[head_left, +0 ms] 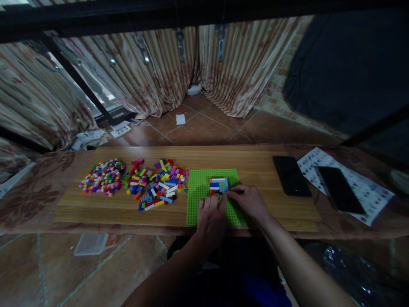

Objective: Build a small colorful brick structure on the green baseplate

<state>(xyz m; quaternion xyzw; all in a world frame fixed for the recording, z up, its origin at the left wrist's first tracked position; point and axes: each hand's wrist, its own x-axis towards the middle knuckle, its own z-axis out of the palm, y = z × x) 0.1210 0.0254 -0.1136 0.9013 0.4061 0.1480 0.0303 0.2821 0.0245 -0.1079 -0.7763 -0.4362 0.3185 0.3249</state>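
A green studded baseplate [200, 177] lies on the wooden board in front of me. A small patch of joined toy bricks [218, 184], in white, blue, light blue and red, sits on its middle. My left hand [211, 213] rests over the plate, fingers bent down at the patch's near edge and hiding part of it. From the right, my right hand [247, 198] reaches in with thumb and forefinger pinched at the patch's lower right corner. Whatever is between the fingers of either hand is too small or covered to make out.
Left of the plate lie a loose pile of mixed bricks [159, 185] and a heap of tiny colourful pieces [104, 177]. On the right are a black phone [291, 175], a second dark phone [340, 189] and a printed sheet [378, 198]. A clear plastic lid [90, 244] lies on the floor.
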